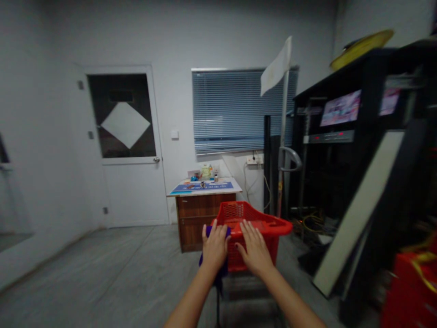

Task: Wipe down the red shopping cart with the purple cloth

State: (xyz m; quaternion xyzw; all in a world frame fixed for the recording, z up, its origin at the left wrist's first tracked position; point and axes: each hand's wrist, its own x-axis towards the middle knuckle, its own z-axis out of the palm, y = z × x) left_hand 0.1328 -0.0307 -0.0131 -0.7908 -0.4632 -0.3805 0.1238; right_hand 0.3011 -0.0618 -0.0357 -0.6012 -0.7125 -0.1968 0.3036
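Note:
A red plastic basket (269,224) sits on a trolley frame straight in front of me. My left hand (214,248) lies on the basket's near left corner, fingers stretched over a dark purple cloth (209,230) that hangs down there. My right hand (253,248) rests flat on the near rim of the basket, fingers spread and pointing forward. Neither hand is curled round anything. The basket's inside looks bare from here.
A wooden cabinet (201,214) with a white top and small items stands just beyond the basket. A white door (131,150) is at the left back. Black racks (344,159) with screens and a leaning board (362,205) crowd the right. Red crates (409,287) stand at the near right.

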